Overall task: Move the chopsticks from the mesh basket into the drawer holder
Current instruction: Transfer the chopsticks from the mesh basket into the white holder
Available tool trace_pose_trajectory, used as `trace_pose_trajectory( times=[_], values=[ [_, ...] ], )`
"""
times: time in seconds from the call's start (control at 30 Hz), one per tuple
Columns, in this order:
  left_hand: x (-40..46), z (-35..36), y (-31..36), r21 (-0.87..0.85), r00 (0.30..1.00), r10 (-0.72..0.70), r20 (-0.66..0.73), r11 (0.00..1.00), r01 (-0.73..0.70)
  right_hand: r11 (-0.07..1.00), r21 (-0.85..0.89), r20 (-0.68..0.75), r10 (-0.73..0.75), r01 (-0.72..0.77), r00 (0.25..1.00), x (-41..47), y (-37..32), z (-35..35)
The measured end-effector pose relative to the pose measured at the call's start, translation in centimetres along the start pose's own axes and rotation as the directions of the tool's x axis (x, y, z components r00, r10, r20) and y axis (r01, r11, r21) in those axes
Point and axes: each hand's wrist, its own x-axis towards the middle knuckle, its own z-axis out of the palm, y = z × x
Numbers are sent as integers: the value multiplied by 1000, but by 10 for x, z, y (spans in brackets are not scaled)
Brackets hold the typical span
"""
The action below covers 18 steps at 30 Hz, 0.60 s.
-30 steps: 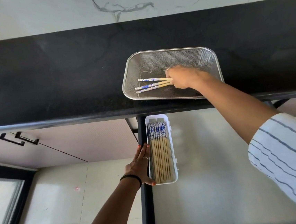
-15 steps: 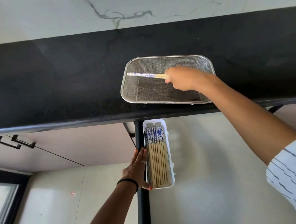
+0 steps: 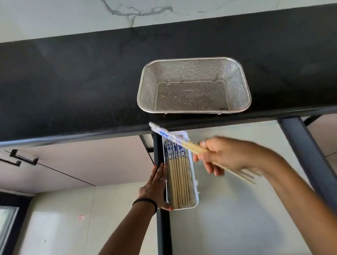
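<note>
The steel mesh basket [image 3: 238, 67] stands empty on the black counter. Below the counter edge, the white drawer holder [image 3: 193, 172] holds several bamboo chopsticks [image 3: 179, 184] with blue-patterned ends pointing toward the counter. My right hand [image 3: 225, 154] is just right of the holder, shut on a small bundle of chopsticks [image 3: 190, 146] that slants up-left over the holder's far end, blurred by motion. My left hand [image 3: 156, 188] lies flat against the holder's left side, fingers together, steadying it.
The black counter [image 3: 56, 86] runs across the view with a white marble wall behind. A dark vertical drawer frame [image 3: 163, 236] sits under my left hand. Cabinet doors with black handles [image 3: 14, 158] are at the left; pale floor tiles lie below.
My right hand lifted the last chopsticks out of the basket and carried them down toward me to the holder. The basket is now empty. My left hand stayed on the holder.
</note>
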Motion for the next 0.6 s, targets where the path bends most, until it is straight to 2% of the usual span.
trace_pose_trajectory(
  times=[0.07,0.17,0.3,0.47,0.6],
  values=[
    [0,1,0,0,1000,0,-1,1000,0,994,45,15,98,-98,995,8,24,23],
    [-1,2,0,-6,1000,0,-3,1000,0,972,105,-41,214,-209,976,29,49,60],
    [-5,3,0,-8,1000,1,-17,1000,-2,956,135,-168,282,-261,945,59,63,88],
    [-5,7,-1,-35,999,0,-39,999,-2,943,66,-374,326,-325,868,87,57,100],
    [-8,6,-1,-22,1000,11,-27,1000,-11,898,-95,-469,341,-430,815,103,51,103]
  ],
)
